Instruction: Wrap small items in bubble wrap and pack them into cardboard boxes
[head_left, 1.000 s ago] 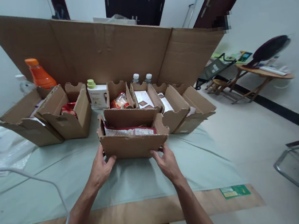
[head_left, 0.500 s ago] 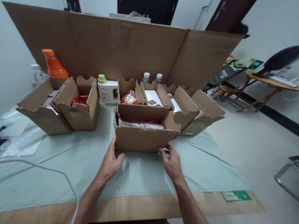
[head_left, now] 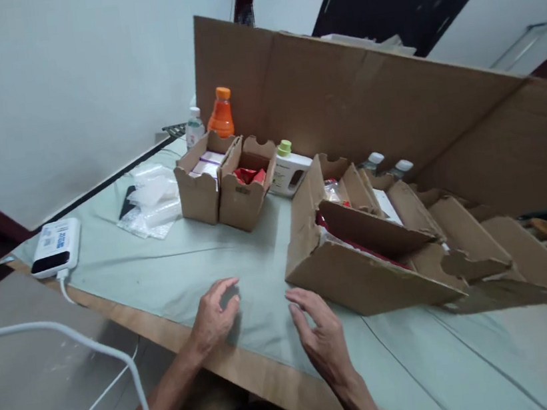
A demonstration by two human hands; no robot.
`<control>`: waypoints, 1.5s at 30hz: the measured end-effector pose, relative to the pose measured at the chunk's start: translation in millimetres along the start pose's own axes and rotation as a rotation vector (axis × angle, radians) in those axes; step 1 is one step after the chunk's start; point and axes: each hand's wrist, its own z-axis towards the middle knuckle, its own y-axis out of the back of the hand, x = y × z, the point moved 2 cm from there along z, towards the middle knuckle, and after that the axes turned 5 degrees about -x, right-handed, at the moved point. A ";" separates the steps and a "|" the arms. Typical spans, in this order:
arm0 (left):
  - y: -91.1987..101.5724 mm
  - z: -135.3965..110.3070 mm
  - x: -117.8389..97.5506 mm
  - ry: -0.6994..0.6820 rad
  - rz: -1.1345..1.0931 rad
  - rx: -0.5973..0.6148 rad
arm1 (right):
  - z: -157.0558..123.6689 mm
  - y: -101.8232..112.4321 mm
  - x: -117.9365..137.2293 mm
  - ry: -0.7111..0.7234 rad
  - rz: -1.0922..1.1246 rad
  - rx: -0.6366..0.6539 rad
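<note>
Pale wall, dark door at back; table with a light green cloth (head_left: 162, 277), wooden edge showing along the near side. Tall cardboard panel (head_left: 364, 95) stands behind everything. Front cardboard box (head_left: 364, 280) sits on the cloth right of centre, long side toward the person, red-edged packet (head_left: 323, 222) inside, mostly hidden. More open boxes behind it and to its right; one has a clear snack packet (head_left: 333, 191), another a white carton (head_left: 386, 206). Left hand (head_left: 212, 318) is over the cloth near the table edge, fingers half curled, wide gap to thumb, holding nothing, well apart from the boxes. Right hand (head_left: 324, 336) is just beside the front box's near left corner, fingers bent, thumb a little apart, empty; contact with the box: can't tell. Farther left, two boxes side by side, the right one with a red packet (head_left: 249, 176). Orange bottle (head_left: 220, 119) behind them, white jug (head_left: 289, 170) beside. Far left: plastic wrap (head_left: 155, 197), power bank (head_left: 57, 243) with white cable plugged in.
</note>
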 end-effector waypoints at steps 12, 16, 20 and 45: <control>-15.4 -11.2 9.6 -0.187 0.002 0.050 | 189.6 -221.5 107.7 0.696 -0.428 0.581; -17.0 -10.4 12.4 -0.226 -0.002 0.043 | 225.5 -288.2 121.1 0.760 -0.606 0.704; -17.1 -9.3 12.0 -0.234 -0.013 0.067 | 244.2 -309.1 124.8 0.731 -0.612 0.685; -15.1 -4.7 12.0 -0.013 -0.237 -0.123 | 259.9 -230.8 151.9 0.444 -0.202 0.385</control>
